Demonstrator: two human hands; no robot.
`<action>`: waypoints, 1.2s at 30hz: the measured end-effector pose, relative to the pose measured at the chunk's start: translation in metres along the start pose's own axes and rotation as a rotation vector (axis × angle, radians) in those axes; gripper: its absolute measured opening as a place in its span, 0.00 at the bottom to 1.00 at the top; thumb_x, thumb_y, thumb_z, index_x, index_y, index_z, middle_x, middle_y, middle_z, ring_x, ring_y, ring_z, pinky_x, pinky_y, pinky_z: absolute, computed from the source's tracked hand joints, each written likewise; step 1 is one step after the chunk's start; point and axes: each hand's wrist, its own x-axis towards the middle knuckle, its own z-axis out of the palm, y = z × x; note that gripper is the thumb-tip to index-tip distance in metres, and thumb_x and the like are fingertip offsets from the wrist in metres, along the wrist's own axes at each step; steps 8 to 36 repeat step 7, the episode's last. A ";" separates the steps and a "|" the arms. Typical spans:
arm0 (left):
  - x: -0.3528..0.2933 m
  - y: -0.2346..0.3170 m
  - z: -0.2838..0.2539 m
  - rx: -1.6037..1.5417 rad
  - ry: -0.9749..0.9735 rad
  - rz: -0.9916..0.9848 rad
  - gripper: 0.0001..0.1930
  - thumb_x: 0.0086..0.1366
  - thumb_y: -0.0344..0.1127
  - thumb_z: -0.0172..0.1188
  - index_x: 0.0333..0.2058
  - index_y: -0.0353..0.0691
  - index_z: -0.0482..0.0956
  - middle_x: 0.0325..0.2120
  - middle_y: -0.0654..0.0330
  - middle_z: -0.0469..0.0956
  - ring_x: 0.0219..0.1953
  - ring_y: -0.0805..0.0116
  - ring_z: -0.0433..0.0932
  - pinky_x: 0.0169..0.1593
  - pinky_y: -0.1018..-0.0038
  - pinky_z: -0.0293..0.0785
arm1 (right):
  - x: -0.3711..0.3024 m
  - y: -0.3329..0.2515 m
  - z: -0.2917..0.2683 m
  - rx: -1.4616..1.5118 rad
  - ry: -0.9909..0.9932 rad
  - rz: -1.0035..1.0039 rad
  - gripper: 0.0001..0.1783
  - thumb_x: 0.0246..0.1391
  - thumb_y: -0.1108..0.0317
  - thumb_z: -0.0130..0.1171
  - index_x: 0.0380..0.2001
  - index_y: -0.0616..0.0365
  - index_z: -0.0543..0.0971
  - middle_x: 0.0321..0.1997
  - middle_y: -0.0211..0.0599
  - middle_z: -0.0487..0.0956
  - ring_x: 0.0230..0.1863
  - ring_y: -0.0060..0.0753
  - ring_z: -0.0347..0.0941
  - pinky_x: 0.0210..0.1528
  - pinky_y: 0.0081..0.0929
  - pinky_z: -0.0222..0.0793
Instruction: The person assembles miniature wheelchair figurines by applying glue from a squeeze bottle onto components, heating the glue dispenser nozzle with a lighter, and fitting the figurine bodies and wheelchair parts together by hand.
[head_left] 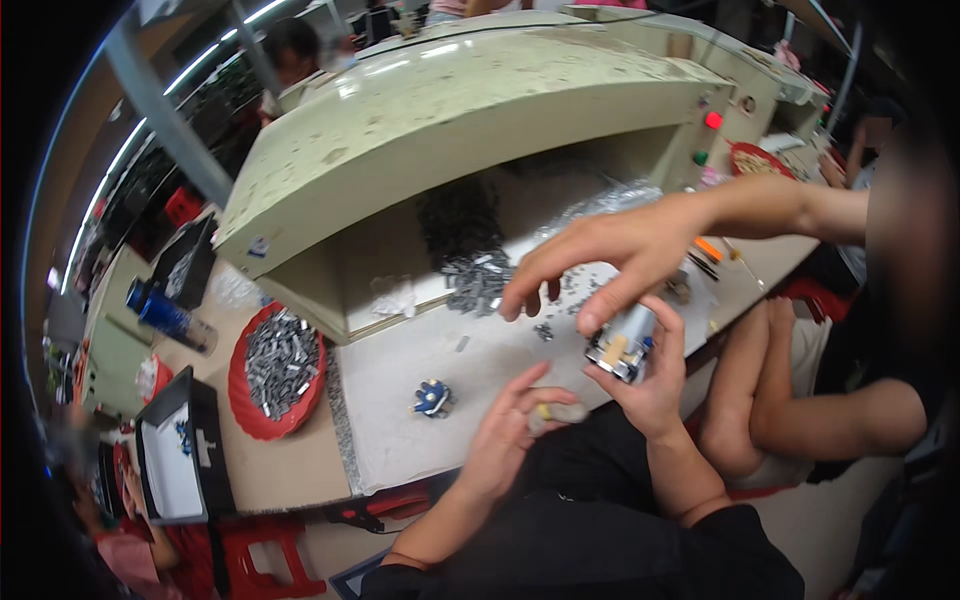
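Note:
My right hand (655, 390) is closed round a boxy grey-blue piece (632, 338) with a shiny metal rim and a beige part at its end. My left hand (508, 432) is left of it, with a small pale, yellowish piece (560, 412) at its fingers; its exact kind is unclear. A co-worker's hand (635, 255) reaches in from the right, above the boxy piece, its thumb close to it. On the white work surface (395, 450), left of my left hand, sits a small blue-and-white object (432, 398).
A pale green hooded bench unit (450, 110) arches over heaped grey parts (478, 280). To the left are a red basket (240, 375) of grey pieces, a black bin (210, 455) and a blue bottle (160, 310). The co-worker's knees (735, 430) are close on my right.

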 end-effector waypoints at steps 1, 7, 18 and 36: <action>-0.005 0.007 -0.004 0.040 0.025 0.090 0.31 0.59 0.51 0.45 0.54 0.34 0.52 0.41 0.49 0.67 0.44 0.64 0.68 0.48 0.70 0.62 | 0.008 -0.001 0.001 0.037 0.044 -0.032 0.41 0.31 0.76 0.67 0.49 0.62 0.54 0.44 0.44 0.66 0.46 0.32 0.64 0.48 0.26 0.61; -0.020 0.046 -0.044 0.254 0.280 0.513 0.22 0.59 0.42 0.48 0.47 0.31 0.63 0.36 0.50 0.71 0.41 0.67 0.69 0.45 0.74 0.63 | 0.049 -0.004 -0.021 0.114 0.206 -0.039 0.37 0.36 0.75 0.64 0.47 0.59 0.53 0.50 0.50 0.63 0.51 0.36 0.62 0.51 0.27 0.59; -0.020 0.046 -0.044 0.254 0.280 0.513 0.22 0.59 0.42 0.48 0.47 0.31 0.63 0.36 0.50 0.71 0.41 0.67 0.69 0.45 0.74 0.63 | 0.049 -0.004 -0.021 0.114 0.206 -0.039 0.37 0.36 0.75 0.64 0.47 0.59 0.53 0.50 0.50 0.63 0.51 0.36 0.62 0.51 0.27 0.59; -0.020 0.046 -0.044 0.254 0.280 0.513 0.22 0.59 0.42 0.48 0.47 0.31 0.63 0.36 0.50 0.71 0.41 0.67 0.69 0.45 0.74 0.63 | 0.049 -0.004 -0.021 0.114 0.206 -0.039 0.37 0.36 0.75 0.64 0.47 0.59 0.53 0.50 0.50 0.63 0.51 0.36 0.62 0.51 0.27 0.59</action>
